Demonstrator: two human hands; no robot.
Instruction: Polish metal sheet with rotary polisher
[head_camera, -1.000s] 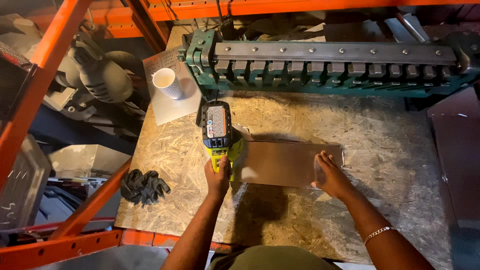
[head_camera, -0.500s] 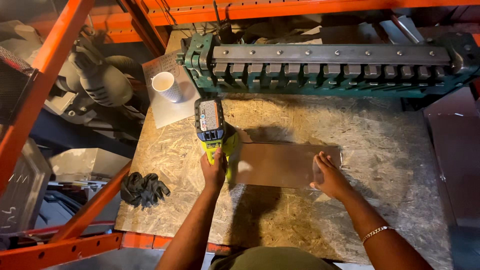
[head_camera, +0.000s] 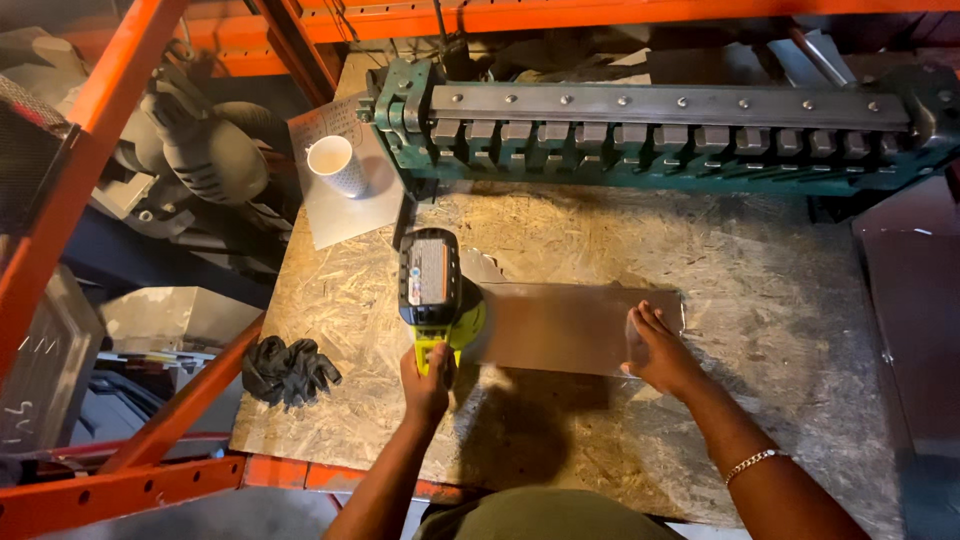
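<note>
Little has shifted since half a second ago: the left hand still grips the handle of one yellow-green cordless tool, set at the left edge of one metal sheet lying flat on the chipboard surface. Open and flat, the right hand presses on the sheet's right end; around them are one white cup, one pair of black gloves and one green bending machine at the back.
</note>
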